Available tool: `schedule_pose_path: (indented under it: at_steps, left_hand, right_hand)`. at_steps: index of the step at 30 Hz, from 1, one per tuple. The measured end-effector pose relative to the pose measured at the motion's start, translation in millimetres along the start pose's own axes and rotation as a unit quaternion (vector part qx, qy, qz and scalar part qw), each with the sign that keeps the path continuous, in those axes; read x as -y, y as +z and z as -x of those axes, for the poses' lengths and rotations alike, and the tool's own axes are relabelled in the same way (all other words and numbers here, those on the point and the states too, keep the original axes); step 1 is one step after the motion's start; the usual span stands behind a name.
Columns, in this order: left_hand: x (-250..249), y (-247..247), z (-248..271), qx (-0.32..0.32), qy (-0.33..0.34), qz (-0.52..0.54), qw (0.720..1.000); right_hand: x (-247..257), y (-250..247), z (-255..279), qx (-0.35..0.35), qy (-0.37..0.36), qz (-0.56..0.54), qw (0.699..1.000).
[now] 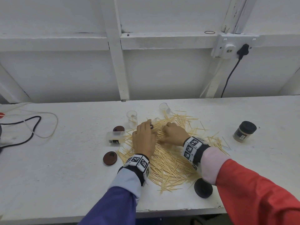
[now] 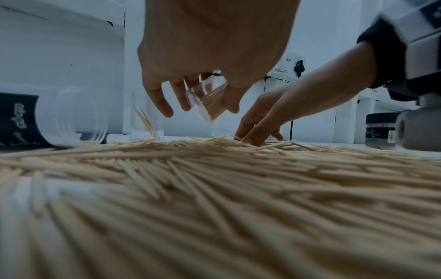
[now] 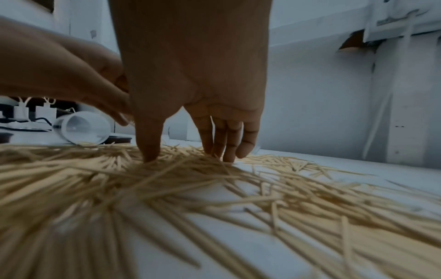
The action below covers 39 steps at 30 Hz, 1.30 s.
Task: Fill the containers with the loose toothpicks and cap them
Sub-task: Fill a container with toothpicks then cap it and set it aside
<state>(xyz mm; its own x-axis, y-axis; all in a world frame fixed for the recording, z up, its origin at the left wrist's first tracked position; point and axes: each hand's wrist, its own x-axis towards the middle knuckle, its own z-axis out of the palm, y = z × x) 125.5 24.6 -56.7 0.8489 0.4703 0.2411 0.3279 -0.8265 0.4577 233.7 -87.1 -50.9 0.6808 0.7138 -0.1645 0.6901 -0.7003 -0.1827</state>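
Note:
A broad pile of loose toothpicks (image 1: 170, 161) covers the middle of the white table (image 1: 65, 168). My left hand (image 1: 146, 132) grips a small clear container (image 2: 207, 102), tilted above the pile and partly filled with toothpicks. Just to its right, my right hand (image 3: 188, 158) reaches down, thumb and straight fingers spread and touching the pile, nothing held between them. An upright clear container (image 1: 132, 119) holds a few toothpicks. Another clear container (image 1: 165, 108) lies tipped at the pile's far edge. A labelled container (image 1: 114, 138) lies on its side at the left.
Two brown lids (image 1: 118, 128) (image 1: 110, 158) lie left of the pile, and a black lid (image 1: 203, 187) sits near the front edge by my right sleeve. A capped jar (image 1: 244, 131) stands at the right. Cables (image 1: 29, 127) trail at far left.

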Motion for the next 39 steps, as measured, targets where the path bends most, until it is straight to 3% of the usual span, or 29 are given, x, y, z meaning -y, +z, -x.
schedule_pose_path:
  at_steps: [9,16,25,29,33,39]
  left_hand:
    - [0,-1,0,0.011,0.004,-0.011,1.0]
    - [1,-1,0,0.01,0.008,-0.017,1.0]
    - [3,1,-2,0.013,-0.001,-0.042,0.999]
    - [4,2,-2,0.023,0.001,-0.059,0.998]
    - [5,4,-1,0.036,0.001,-0.07,0.997]
    - [4,4,-2,0.048,0.003,-0.067,0.997]
  right_hand:
    - [2,-11,-3,-0.027,-0.059,0.077,0.995]
    - [-3,-16,8,0.009,-0.095,0.153,0.984]
    - [-32,-27,20,0.088,-0.038,-0.003,0.995]
    - [-46,-40,22,0.085,-0.012,-0.073,0.994]
    - [-49,-54,25,0.065,-0.026,-0.126,0.99]
    - [-42,-62,28,0.101,-0.061,-0.123,0.985]
